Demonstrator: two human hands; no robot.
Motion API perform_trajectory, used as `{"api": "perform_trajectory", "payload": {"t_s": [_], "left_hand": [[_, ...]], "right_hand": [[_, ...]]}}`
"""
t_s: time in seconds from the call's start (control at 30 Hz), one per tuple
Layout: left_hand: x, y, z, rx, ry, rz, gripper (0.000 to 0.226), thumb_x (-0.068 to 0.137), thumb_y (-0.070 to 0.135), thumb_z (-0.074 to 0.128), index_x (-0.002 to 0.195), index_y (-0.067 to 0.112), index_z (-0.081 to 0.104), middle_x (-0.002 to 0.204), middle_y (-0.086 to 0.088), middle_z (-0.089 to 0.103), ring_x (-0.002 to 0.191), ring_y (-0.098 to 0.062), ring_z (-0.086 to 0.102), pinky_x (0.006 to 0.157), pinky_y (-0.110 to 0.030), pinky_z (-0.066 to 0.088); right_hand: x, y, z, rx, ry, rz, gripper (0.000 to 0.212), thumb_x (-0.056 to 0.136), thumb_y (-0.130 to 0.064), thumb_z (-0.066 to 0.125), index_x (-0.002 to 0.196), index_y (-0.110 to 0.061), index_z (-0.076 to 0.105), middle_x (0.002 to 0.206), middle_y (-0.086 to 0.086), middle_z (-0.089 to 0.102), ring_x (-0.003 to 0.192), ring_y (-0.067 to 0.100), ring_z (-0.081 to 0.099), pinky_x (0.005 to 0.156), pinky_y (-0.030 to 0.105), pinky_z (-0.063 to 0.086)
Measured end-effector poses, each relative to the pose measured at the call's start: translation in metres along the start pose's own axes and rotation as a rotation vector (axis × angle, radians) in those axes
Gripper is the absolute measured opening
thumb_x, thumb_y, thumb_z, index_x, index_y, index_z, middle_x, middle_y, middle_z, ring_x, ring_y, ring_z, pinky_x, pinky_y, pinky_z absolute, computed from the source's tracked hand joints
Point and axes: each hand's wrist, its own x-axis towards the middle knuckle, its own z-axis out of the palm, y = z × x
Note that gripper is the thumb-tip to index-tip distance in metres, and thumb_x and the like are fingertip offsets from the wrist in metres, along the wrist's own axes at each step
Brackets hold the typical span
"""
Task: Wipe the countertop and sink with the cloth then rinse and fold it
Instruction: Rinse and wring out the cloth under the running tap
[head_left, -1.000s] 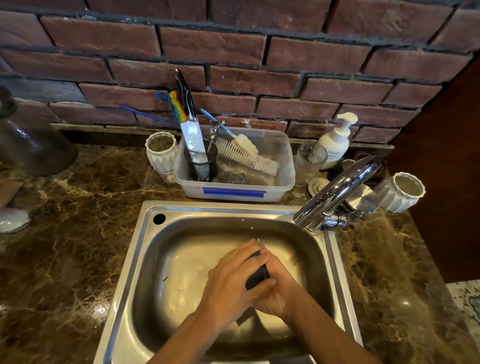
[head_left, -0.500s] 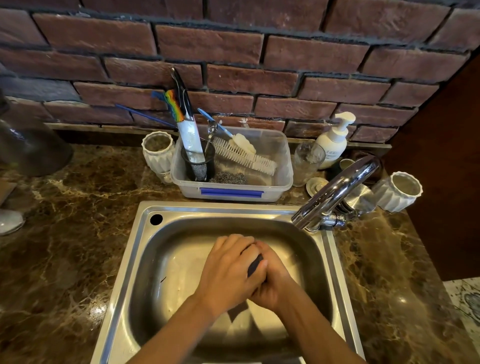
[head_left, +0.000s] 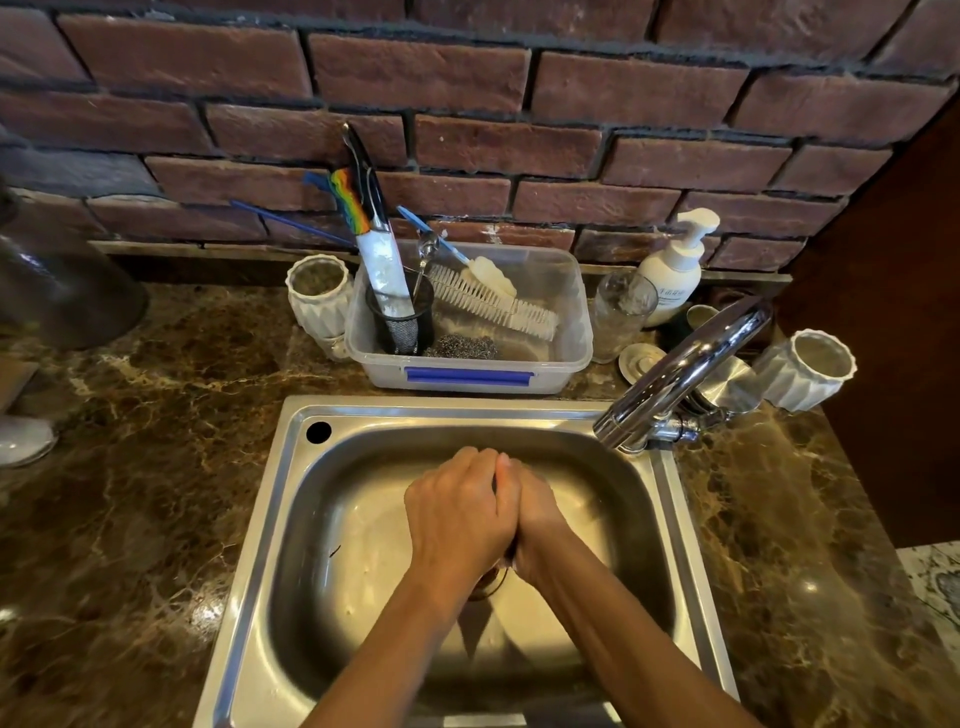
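Brown marbled countertop (head_left: 130, 519) surrounds a steel sink (head_left: 291, 519) below a brick wall. Over the basin we press our left hand (head_left: 460, 514) and right hand (head_left: 537, 519) tightly together, fingers curled shut; the cloth is hidden between the palms, so we cannot tell what each hand grips. Just right of the hands, a chrome faucet (head_left: 680, 371) angles over the rim. Beyond the sink's far edge stands a clear plastic tub (head_left: 571, 332) holding a scrub brush (head_left: 493, 304), with a soap dispenser (head_left: 672, 265) to its right.
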Motion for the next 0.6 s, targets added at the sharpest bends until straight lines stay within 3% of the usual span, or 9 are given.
{"api": "perform_trajectory", "payload": {"t_s": [0.07,0.17,0.2,0.27,0.3,0.37,0.47,0.53,0.6], "left_hand": [[-0.003,0.0,0.004,-0.029,-0.045,-0.114,0.039,0.098,0.036,0.039,0.075,0.023,0.068,0.063,0.01,0.058,0.052,-0.006,0.046,0.053,-0.017,0.028],[-0.011,-0.003,0.013,-0.107,-0.212,-0.381,0.038,0.103,0.032,0.038,0.074,0.026,0.061,0.064,0.011,0.055,0.057,-0.008,0.051,0.056,-0.023,0.034],[-0.013,-0.003,0.017,-0.129,-0.268,-0.477,0.038,0.103,0.031,0.038,0.073,0.025,0.059,0.065,0.007,0.056,0.06,-0.011,0.053,0.058,-0.027,0.036],[-0.018,0.001,0.021,-0.168,-0.319,-0.64,0.038,0.102,0.027,0.039,0.069,0.02,0.057,0.065,0.002,0.057,0.062,-0.014,0.052,0.059,-0.03,0.034],[-0.021,0.004,0.023,-0.203,-0.323,-0.722,0.039,0.101,0.025,0.04,0.067,0.018,0.057,0.065,0.001,0.057,0.062,-0.015,0.052,0.057,-0.031,0.034],[-0.031,0.007,0.026,-0.329,-0.31,-0.899,0.041,0.1,0.023,0.041,0.064,0.015,0.06,0.064,-0.001,0.061,0.063,-0.017,0.055,0.055,-0.032,0.036],[-0.047,0.004,0.04,-0.646,-0.276,-1.146,0.038,0.092,0.022,0.045,0.062,0.011,0.065,0.065,-0.01,0.066,0.067,-0.03,0.062,0.06,-0.044,0.049],[-0.053,0.004,0.045,-0.758,-0.267,-1.238,0.036,0.087,0.024,0.046,0.062,0.014,0.07,0.066,-0.009,0.07,0.075,-0.034,0.068,0.068,-0.055,0.056],[-0.056,0.005,0.042,-0.804,-0.233,-1.287,0.042,0.095,0.019,0.047,0.061,0.017,0.07,0.066,-0.007,0.071,0.077,-0.033,0.07,0.074,-0.056,0.057]], "right_hand": [[0.009,0.006,-0.001,-0.22,0.041,-0.121,0.022,0.104,-0.028,0.044,0.088,-0.018,0.057,0.083,0.002,0.063,0.074,0.017,0.061,0.068,0.035,0.052],[0.034,0.027,-0.01,-0.929,0.154,-0.313,0.013,0.102,-0.025,0.048,0.093,-0.019,0.055,0.096,0.005,0.064,0.087,0.02,0.063,0.08,0.036,0.053],[0.04,0.034,-0.016,-1.108,0.242,-0.438,0.008,0.097,-0.021,0.057,0.091,-0.017,0.057,0.093,0.007,0.065,0.083,0.02,0.064,0.074,0.033,0.054],[0.044,0.042,-0.025,-1.359,0.266,-0.647,0.034,0.057,-0.009,0.092,0.07,-0.011,0.061,0.063,0.006,0.061,0.051,0.019,0.06,0.043,0.027,0.048],[0.043,0.04,-0.026,-1.48,0.239,-0.683,0.047,0.031,-0.005,0.097,0.058,-0.011,0.059,0.05,0.003,0.055,0.037,0.017,0.052,0.031,0.023,0.038],[0.038,0.041,-0.031,-1.692,0.246,-0.83,0.055,0.01,-0.006,0.096,0.047,-0.014,0.056,0.041,-0.001,0.048,0.027,0.014,0.044,0.026,0.018,0.028],[0.038,0.047,-0.042,-1.941,0.123,-0.785,0.046,0.023,-0.01,0.096,0.051,-0.015,0.059,0.045,0.0,0.05,0.032,0.013,0.047,0.031,0.019,0.034],[0.036,0.051,-0.045,-2.0,0.044,-0.824,0.035,0.048,-0.01,0.093,0.068,-0.012,0.065,0.056,0.003,0.059,0.043,0.017,0.056,0.039,0.026,0.043],[0.036,0.053,-0.046,-1.995,-0.018,-0.808,0.019,0.082,-0.013,0.075,0.097,-0.008,0.064,0.083,0.01,0.068,0.069,0.026,0.066,0.059,0.035,0.051]]}}
